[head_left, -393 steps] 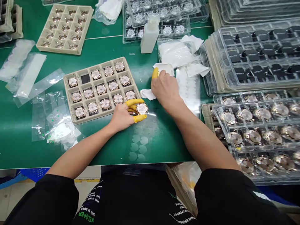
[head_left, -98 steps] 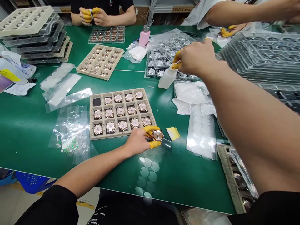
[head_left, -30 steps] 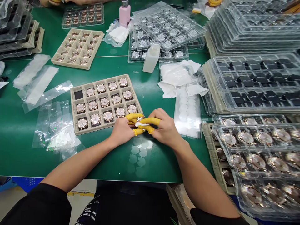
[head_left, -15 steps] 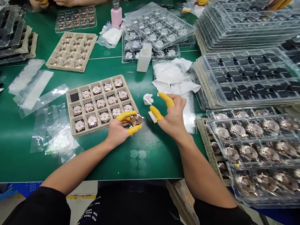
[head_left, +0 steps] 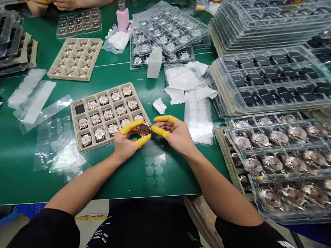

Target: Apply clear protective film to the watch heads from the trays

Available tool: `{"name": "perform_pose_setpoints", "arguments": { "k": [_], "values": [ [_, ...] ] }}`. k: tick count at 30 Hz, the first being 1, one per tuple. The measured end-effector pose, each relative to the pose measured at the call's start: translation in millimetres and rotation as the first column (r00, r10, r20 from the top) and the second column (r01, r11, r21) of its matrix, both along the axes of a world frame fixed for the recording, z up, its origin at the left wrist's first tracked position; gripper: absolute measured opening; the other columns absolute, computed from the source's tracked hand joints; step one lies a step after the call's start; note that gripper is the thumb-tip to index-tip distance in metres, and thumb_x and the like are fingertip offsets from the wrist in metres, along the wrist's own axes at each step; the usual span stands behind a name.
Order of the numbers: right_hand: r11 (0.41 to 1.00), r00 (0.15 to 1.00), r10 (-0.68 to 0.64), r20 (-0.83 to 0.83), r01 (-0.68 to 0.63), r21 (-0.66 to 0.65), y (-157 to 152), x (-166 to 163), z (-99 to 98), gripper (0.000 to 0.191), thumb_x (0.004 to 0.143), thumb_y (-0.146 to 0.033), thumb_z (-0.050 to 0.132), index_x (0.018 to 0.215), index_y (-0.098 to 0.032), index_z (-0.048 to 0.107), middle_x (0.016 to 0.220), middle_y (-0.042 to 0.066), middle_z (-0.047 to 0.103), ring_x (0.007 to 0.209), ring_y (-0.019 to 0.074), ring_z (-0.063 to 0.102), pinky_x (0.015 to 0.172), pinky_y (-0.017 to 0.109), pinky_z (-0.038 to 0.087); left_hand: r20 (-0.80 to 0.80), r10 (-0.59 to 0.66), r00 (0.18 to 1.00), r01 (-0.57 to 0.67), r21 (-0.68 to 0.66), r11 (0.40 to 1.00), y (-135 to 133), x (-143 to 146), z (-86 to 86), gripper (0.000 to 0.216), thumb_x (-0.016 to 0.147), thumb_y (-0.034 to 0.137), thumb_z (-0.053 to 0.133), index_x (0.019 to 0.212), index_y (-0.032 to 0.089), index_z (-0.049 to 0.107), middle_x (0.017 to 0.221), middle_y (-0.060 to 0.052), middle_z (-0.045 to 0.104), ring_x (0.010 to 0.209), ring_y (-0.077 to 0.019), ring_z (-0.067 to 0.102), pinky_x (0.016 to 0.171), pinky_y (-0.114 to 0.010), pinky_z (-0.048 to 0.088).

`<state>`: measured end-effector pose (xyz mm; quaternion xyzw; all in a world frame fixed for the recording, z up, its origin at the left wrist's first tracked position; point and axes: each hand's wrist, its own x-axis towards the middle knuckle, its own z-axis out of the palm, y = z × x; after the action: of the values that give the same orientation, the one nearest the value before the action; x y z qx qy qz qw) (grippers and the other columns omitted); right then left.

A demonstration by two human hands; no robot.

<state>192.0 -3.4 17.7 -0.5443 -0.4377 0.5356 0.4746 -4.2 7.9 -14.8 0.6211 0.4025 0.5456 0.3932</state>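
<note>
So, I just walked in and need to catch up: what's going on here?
A person's left hand holds a watch between yellow-covered fingers. The right hand is close beside it, fingers apart; whether they touch it, I can't tell. Beyond the left hand, a beige tray holds more watches, and a black pad shows in its far-left compartment. A crumpled white tissue lies right of the tray, and a white bottle stands farther back.

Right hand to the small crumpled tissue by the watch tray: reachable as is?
Probably yes. The tissue lies on the table just beyond the right hand, with nothing visible between them. The left hand holds the watch, seemingly leaving the right free.
</note>
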Motion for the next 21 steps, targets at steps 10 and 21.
{"name": "perform_pose_setpoints", "arguments": {
  "k": [10,21],
  "values": [
    [0.999,1.0,0.024,0.008,-0.023,-0.033,-2.6,3.0,10.2,0.05,0.068,-0.048,0.092,0.107,-0.022,0.074,0.079,0.0,0.076,0.073,0.0155,0.061,0.073,0.032,0.048,-0.032,-0.24,0.97,0.242,0.1,0.965,4.1,-3.4,1.4,0.048,0.074,0.024,0.094,0.119,0.02,0.079,0.111,-0.008,0.085,0.1,-0.0205,0.082,0.093,-0.028,0.069],
    [0.958,0.904,0.268,0.334,-0.287,0.008,-2.6,17.0,11.4,0.04,0.09,-0.042,0.072,0.126,-0.025,0.072,0.081,0.0,0.074,0.073,0.0175,0.059,0.071,0.034,0.045,-0.066,-0.241,0.968,0.242,0.002,0.97,4.1,-5.0,2.4,0.049,0.072,0.032,0.094,0.116,0.016,0.081,0.105,-0.01,0.085,0.092,-0.0203,0.082,0.087,-0.029,0.07]
  ]
}}
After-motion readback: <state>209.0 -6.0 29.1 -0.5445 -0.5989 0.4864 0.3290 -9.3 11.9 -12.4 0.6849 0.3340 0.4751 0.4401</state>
